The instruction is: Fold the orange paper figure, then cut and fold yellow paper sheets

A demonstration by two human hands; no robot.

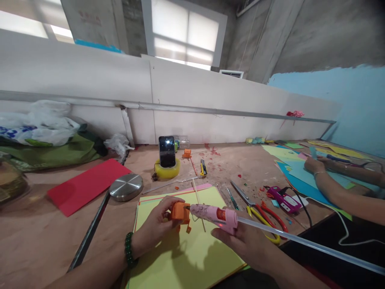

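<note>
Head view | left hand — pinching orange paper piece | right hand — gripping pink glue gun

glue stick partly beyond right edge

item 1: green bag, far left; lettering low on its side, partly lost in folds, legible only as the ending "re", in capitals.
item 2: white plastic bag, lying over item 1; bold blue characters, crumpled, not legible.
item 3: grey pillar, behind the partition; faint reddish characters, too blurred to read.
</note>
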